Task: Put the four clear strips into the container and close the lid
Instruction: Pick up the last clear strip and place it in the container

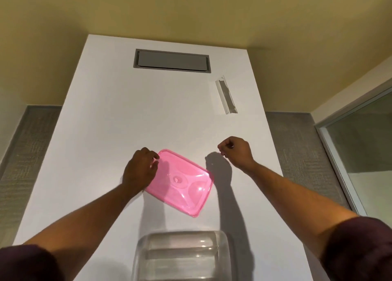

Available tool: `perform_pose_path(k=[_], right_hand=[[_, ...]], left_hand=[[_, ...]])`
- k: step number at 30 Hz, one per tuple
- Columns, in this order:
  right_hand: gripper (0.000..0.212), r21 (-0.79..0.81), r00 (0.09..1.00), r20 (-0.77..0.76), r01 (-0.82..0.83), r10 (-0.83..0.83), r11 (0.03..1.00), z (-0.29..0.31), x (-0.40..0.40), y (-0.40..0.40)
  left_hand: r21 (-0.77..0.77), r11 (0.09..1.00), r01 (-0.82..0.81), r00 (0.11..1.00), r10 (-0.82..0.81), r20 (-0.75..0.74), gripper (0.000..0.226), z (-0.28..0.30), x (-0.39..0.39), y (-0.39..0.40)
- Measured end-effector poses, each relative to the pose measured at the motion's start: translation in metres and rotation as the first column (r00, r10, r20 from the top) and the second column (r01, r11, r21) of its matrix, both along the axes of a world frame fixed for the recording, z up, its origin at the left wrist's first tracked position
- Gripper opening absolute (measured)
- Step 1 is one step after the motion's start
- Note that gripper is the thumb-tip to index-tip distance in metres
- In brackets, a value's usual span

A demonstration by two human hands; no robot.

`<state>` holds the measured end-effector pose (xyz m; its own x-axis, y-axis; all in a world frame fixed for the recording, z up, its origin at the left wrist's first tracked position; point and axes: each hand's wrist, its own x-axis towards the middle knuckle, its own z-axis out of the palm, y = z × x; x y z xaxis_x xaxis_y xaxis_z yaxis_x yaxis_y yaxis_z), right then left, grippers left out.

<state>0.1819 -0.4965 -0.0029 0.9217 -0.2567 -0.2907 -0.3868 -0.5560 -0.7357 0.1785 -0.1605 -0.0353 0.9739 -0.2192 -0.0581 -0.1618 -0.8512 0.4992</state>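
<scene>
A clear plastic container [182, 255] stands at the near edge of the white table, with clear strips faintly visible inside it. A pink translucent lid [182, 185] lies flat on the table just beyond it, turned at an angle. My left hand [140, 170] grips the lid's far left corner. My right hand [235, 151] hovers to the right of the lid, fingers curled shut with nothing seen in them. One clear strip [226, 95] lies far off at the table's right side.
A grey recessed panel [171, 61] sits in the white table [106, 132] near its far edge. Grey carpet flanks the table on both sides. A glass partition [360, 149] stands at the right.
</scene>
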Motion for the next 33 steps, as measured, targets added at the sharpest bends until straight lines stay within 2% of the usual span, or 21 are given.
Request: perform_pose_path(k=[3,9,11,15,21,23,33], right_hand=[[0.008,-0.095,1.0,-0.002,-0.021,0.021,0.995,-0.006,0.053,-0.018],[0.005,-0.398,0.982,0.083,-0.123,0.169,0.909,-0.022,0.143,-0.05],[0.014,-0.471,0.977,0.124,-0.095,0.172,0.877,-0.025,0.173,-0.059],[0.034,-0.564,0.978,0.176,0.005,0.114,0.826,-0.038,0.227,-0.08],[0.071,-0.572,0.997,-0.057,0.007,-0.049,0.82,-0.067,0.27,-0.105],[0.077,-0.574,0.992,-0.101,0.002,-0.073,0.819,-0.075,0.271,-0.102],[0.054,-0.639,0.98,-0.184,-0.064,-0.071,0.766,-0.084,0.261,-0.08]], left_hand=[[0.07,0.997,0.021,0.998,-0.024,0.049,0.023,-0.018,0.048,0.011],[0.077,0.997,0.024,1.0,-0.024,-0.005,0.044,-0.072,0.121,0.035],[0.116,0.991,0.061,0.998,-0.061,-0.008,0.049,-0.086,0.138,0.04],[0.212,0.969,0.125,0.983,-0.149,0.104,0.058,-0.105,0.149,0.043],[0.198,0.974,0.11,0.982,-0.137,0.127,0.058,-0.119,0.155,0.038],[0.198,0.974,0.11,0.983,-0.136,0.126,0.058,-0.12,0.152,0.037],[0.24,0.966,0.096,0.988,-0.121,0.093,0.057,-0.12,0.146,0.043]])
